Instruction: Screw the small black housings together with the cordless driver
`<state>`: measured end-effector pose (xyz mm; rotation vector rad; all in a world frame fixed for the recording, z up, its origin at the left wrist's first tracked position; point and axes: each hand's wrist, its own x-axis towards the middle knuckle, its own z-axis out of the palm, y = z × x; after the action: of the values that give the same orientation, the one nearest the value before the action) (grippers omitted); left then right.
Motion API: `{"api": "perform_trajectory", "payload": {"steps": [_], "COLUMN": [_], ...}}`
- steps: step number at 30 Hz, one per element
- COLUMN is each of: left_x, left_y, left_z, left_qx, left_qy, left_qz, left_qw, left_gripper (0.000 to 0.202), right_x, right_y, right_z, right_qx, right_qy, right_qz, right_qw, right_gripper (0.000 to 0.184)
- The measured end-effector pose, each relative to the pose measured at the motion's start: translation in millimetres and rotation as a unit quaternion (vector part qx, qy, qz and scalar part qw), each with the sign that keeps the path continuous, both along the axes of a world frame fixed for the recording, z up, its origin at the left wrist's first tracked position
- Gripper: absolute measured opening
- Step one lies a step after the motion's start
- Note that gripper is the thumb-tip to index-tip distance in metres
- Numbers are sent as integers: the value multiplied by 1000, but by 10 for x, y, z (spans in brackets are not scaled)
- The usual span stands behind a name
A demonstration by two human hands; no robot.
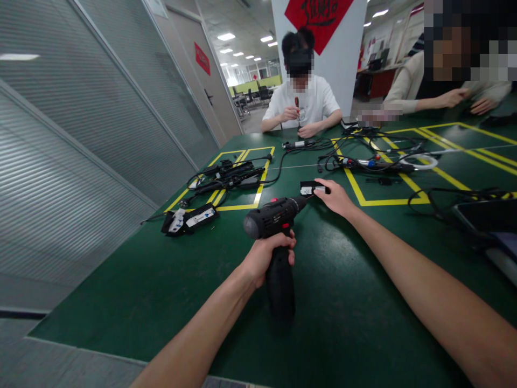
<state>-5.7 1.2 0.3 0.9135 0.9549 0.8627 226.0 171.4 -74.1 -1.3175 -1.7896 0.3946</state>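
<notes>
My left hand (264, 256) is wrapped round the grip of a black cordless drill (269, 218) with red buttons. The drill points away to the right, its bit close to a small black box-like part with a white label (307, 188). Around the right side of that part, my right hand (333, 198) has its fingers closed, holding it on the green table (347, 280). Whether the bit touches the part I cannot tell. The fingertips of my right hand are partly hidden behind the part.
Black cables and adapters (230, 175) lie inside yellow tape at the left, with black and white parts (189, 220) before them. More cables (367, 161) lie right. Across the table a person (301, 102) holds a screwdriver (297, 105); another person (440, 99) sits at the right.
</notes>
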Motion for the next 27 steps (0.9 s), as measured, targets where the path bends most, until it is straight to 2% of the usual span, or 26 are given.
{"api": "perform_trajectory", "payload": {"steps": [9,20,27], "left_x": [-14,-25,-84], "left_y": [-3,-47,-57], "left_z": [-5,62,198], "left_qx": [13,36,93], "left_qy": [5,42,109], "left_qz": [-9,-15,-49], "left_qw": [1000,998,989], "left_gripper": [21,26,24], "right_x": [-17,-62,-70], "right_y": [-20,-24,-37], "right_z": [8,-31,-34], "right_qx": [-1,-1,2], "right_qy": [7,18,21], "right_qz": [2,-13,-13], "right_qw": [1000,1000,1000], "right_gripper": [46,45,45]}}
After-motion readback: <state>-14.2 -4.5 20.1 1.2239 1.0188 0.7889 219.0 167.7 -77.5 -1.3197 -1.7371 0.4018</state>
